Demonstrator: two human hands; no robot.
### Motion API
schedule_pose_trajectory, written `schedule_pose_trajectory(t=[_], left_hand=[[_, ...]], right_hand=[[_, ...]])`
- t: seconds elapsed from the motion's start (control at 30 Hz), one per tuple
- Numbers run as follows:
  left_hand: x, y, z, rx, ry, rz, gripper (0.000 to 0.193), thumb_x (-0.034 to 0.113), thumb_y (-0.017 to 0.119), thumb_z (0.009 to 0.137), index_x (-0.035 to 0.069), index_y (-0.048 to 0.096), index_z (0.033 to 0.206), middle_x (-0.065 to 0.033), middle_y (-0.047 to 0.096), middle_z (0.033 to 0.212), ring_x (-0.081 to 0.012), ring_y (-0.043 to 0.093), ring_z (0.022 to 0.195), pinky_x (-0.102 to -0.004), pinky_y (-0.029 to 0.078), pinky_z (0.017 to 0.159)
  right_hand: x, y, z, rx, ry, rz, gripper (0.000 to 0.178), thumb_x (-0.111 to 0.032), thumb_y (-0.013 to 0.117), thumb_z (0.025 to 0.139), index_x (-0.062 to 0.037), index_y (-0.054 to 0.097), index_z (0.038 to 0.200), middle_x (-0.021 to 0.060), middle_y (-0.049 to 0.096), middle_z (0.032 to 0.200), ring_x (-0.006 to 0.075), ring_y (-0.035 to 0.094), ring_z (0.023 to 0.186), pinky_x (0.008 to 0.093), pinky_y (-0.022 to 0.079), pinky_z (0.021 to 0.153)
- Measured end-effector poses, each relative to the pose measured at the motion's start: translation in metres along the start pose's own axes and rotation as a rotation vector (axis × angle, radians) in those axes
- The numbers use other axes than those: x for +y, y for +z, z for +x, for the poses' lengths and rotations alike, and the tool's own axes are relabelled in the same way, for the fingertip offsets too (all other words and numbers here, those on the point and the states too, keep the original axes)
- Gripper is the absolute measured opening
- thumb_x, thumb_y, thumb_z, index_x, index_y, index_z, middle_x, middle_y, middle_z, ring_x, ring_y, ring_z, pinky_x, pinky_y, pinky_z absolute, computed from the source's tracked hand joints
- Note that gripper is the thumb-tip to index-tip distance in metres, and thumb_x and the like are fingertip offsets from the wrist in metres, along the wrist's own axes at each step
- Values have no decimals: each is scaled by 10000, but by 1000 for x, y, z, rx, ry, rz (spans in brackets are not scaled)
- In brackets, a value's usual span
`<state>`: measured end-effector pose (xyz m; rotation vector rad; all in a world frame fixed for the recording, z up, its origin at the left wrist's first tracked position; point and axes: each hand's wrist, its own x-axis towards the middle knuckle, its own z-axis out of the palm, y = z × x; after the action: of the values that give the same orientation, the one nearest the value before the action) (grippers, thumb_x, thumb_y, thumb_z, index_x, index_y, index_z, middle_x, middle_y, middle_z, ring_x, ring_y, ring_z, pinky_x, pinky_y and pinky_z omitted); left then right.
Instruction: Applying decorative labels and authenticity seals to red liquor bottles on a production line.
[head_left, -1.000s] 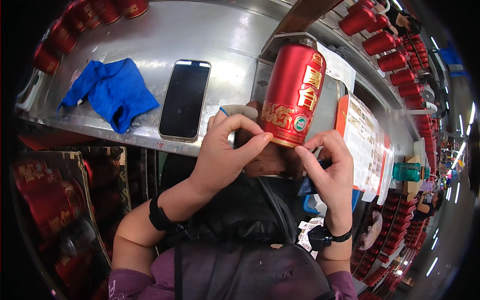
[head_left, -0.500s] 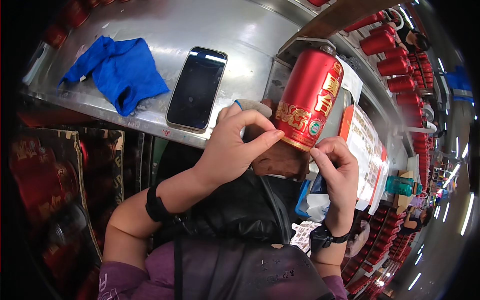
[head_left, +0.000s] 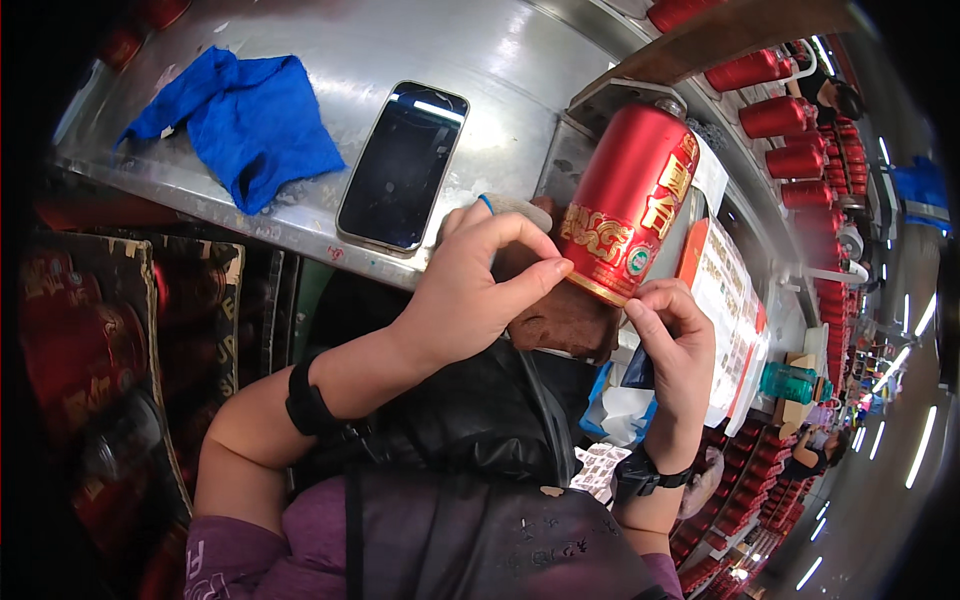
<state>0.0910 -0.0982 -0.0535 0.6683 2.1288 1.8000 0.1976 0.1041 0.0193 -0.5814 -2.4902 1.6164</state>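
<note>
A red bottle (head_left: pixel 625 190) with gold decoration lies tilted, its neck pointing away and its base toward me. Thumb and index finger of my left hand (head_left: pixel 475 285) are pinched together at the left end of the gold band round the base. At the right end of that band, my right hand (head_left: pixel 678 345) makes a similar pinch. Whatever is between the fingertips is too small to make out. A pale finger sleeve (head_left: pixel 525 209) with a blue edge shows behind the left index finger. Brown padding (head_left: pixel 568 322) lies under the bottle's base.
On the metal bench (head_left: pixel 480 60) lie a dark-screened phone (head_left: pixel 403 165) and a crumpled blue cloth (head_left: pixel 250 125). Printed sheets (head_left: pixel 728 290) are to the right. Several red bottles (head_left: pixel 780 117) line the far right, near a teal container (head_left: pixel 788 382). Boxes with red bottles (head_left: pixel 85 330) stand lower left.
The view has shifted slightly, so the bench items appear a little higher. Both hands keep their pinches at the bottle's base, with almost no visible movement.
</note>
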Motion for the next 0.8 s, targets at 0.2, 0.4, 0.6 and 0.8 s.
schedule_pose_trajectory(t=[0.2,0.4,0.6,0.8], left_hand=[[-9,0,0,53,85,59,400,203,714,901,48,596,1251,-139,566,1092,-255,512,1086,-368,402,985],[-4,1,8,-23,309,277,676,287,767,839,-20,507,1382,-230,514,1166,-400,310,1389,-477,325,1102],[12,3,13,38,401,316,512,195,800,757,-87,603,1136,-245,541,1113,-428,373,1350,-484,364,1091],[14,1,7,124,413,368,556,266,818,765,11,627,1220,-210,542,1218,-396,391,1348,-486,380,1065]], right_hand=[[0,-1,1,-23,5,3,127,-50,734,895,-12,627,838,-11,585,895,37,511,758,190,395,677],[-6,-1,1,-40,100,18,110,-68,727,911,-22,639,863,-42,601,814,28,510,733,188,394,673],[6,-11,5,-59,153,27,89,-81,723,919,-4,680,905,-43,617,796,30,509,722,194,397,669],[20,-17,13,-118,147,2,117,-91,731,912,20,697,893,-27,614,800,53,518,754,214,401,703]])
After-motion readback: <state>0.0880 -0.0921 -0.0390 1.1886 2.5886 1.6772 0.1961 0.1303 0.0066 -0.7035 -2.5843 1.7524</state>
